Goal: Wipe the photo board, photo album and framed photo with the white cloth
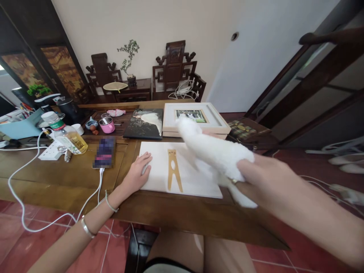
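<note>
My left hand (pixel 140 170) lies with fingers stretched out on the left edge of a flat white panel (pixel 153 182). On the panel's middle is a tan A-shaped piece (pixel 174 175) with an oval hole; I cannot tell whether it is loose or fixed. My right hand (pixel 261 178) is closed around a bunched, fluffy white cloth (pixel 210 149), raised over the panel's right side. Motion blurs the cloth and this hand, and the cloth hides part of the panel and of the frame behind it.
Behind the panel lie a dark photo print (pixel 143 125) and a white picture frame (pixel 170 115). To the left are a phone (pixel 104 152) on a white cable, an oil bottle (pixel 69 138), a power strip (pixel 51 151) and a pink cup (pixel 107 126). The wooden table (pixel 182 212) ends near my legs.
</note>
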Demonstrator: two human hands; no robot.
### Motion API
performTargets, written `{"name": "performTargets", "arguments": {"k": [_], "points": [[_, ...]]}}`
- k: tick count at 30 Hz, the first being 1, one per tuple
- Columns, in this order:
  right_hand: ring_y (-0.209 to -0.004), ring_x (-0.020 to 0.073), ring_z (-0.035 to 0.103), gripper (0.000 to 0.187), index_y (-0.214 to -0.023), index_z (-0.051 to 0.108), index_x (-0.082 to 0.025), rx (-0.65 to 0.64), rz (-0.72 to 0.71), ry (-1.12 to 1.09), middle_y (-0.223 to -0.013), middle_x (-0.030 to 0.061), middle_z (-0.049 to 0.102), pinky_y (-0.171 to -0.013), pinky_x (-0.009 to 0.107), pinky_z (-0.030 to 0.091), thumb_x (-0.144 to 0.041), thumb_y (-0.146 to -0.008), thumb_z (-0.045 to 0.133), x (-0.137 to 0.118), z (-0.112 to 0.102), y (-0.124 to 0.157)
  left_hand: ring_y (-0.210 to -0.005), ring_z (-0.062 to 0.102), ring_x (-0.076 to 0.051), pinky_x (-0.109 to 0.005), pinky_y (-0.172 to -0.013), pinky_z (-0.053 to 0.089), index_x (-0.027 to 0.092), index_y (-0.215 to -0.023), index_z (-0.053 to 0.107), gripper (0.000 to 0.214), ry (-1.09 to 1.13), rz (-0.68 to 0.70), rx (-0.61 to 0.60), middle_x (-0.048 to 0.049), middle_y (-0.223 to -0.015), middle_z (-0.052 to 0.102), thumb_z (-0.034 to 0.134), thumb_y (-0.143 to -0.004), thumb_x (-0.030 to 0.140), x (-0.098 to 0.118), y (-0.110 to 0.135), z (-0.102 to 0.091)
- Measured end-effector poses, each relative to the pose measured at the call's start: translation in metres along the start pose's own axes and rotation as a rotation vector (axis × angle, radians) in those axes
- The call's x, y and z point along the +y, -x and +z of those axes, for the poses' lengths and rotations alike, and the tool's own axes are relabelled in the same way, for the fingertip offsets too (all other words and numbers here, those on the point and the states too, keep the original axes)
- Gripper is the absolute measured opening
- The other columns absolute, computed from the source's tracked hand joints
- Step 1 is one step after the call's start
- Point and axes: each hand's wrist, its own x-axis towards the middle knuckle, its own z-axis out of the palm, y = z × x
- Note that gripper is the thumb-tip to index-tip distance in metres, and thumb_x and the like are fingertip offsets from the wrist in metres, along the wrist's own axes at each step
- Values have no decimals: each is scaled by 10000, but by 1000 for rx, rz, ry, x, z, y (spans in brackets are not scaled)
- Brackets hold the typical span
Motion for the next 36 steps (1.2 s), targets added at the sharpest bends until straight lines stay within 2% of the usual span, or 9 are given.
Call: {"name": "performTargets", "arguments": {"k": [4, 8, 11, 15, 22, 25, 30, 33, 36], "points": [[-1303, 340, 371, 291, -636, 604, -192, 130, -182, 230, -1466, 66, 373, -873, 480, 490, -20, -797, 434, -2, 17, -16, -1293, 443, -253, -492, -1107, 303, 104, -1196, 586, 368, -3, -1, 2, -165, -1321, 543, 427, -876, 190, 0, 0, 0], [-1337, 393, 284, 276, -728, 698, -193, -70, -171, 286, -1480, 32, 339, -959, 621, 380, 22, -761, 527, -6, 74, -24, -1298, 437, -248, -483, -1114, 294, 94, -1199, 584, 374, -7, -7, -4, -165, -1319, 544, 423, -878, 197, 1, 0, 0], [-1337, 431, 251, 363, -837, 724, -205, -252, -143, 221, -1486, 26, 320, -958, 700, 322, 66, -737, 505, -14, 98, -23, -1295, 441, -245, -486, -1112, 294, 103, -1199, 584, 372, -4, -8, -3, -161, -1323, 542, 422, -878, 198, 1, 1, -1], [-1340, 446, 226, 396, -910, 728, -216, -367, -133, 100, -1489, 32, 320, -975, 709, 304, 60, -723, 515, -40, 93, -6, -1292, 445, -241, -496, -1105, 303, 149, -1195, 588, 361, 2, -5, 7, -140, -1326, 544, 435, -871, 188, 0, 0, 0], [-1316, 466, 270, 154, -741, 737, -245, -340, -183, -3, -1467, -5, 365, -963, 747, 271, -127, -762, 639, -75, 86, 33, -1290, 447, -246, -491, -1110, 299, 128, -1200, 587, 385, -17, 16, 2, -151, -1319, 548, 422, -852, 147, -1, 0, 0], [-1339, 450, 228, 253, -801, 731, -220, -387, -147, -17, -1470, 23, 361, -978, 737, 254, -31, -736, 575, -67, 83, 19, -1291, 447, -249, -489, -1110, 298, 114, -1197, 587, 379, -14, 2, -5, -159, -1321, 545, 423, -860, 164, 0, 0, -1], [-1358, 436, 177, 567, -1093, 664, -218, -435, -3, 70, -1493, 52, 316, -952, 732, 289, 107, -705, 410, -36, 92, -39, -1295, 441, -252, -490, -1110, 299, 113, -1199, 586, 370, 0, -12, -7, -160, -1326, 539, 432, -873, 198, 1, 0, -1], [-1350, 453, 181, 554, -1116, 652, -225, -410, 69, 121, -1486, 67, 330, -902, 753, 315, 96, -737, 407, -22, 106, -69, -1293, 444, -246, -487, -1109, 302, 130, -1198, 587, 365, 2, -10, -5, -150, -1326, 542, 430, -876, 202, 1, 0, -1], [-1336, 479, 195, 476, -1093, 664, -203, -403, 79, 128, -1473, 99, 350, -889, 758, 318, 65, -759, 456, -27, 112, -75, -1293, 445, -243, -479, -1110, 305, 137, -1199, 587, 363, -4, -14, -4, -145, -1327, 543, 433, -876, 203, 1, 0, -2]]}}
